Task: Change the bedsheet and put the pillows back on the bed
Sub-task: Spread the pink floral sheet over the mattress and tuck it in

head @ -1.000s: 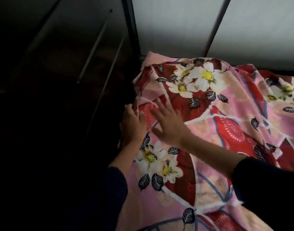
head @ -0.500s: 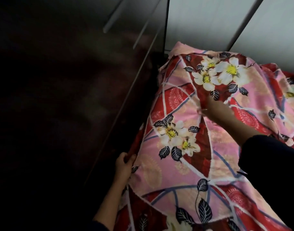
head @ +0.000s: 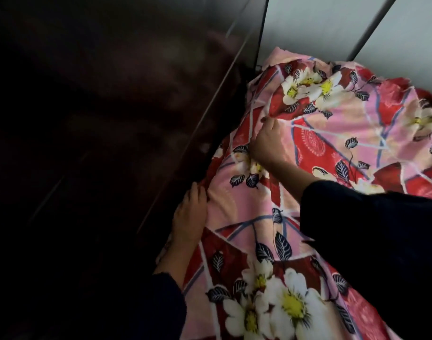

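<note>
Fingers point(head: 268, 123) of the right hand point(head: 266, 146) pinch a raised fold of the floral bedsheet point(head: 332, 148), far and left on it; those of the left hand point(head: 189, 214) curl round the sheet's left edge, nearer, against a dark wooden panel point(head: 112, 119). The rumpled sheet fills the right side, reaching the pale wall point(head: 308, 25)
</note>
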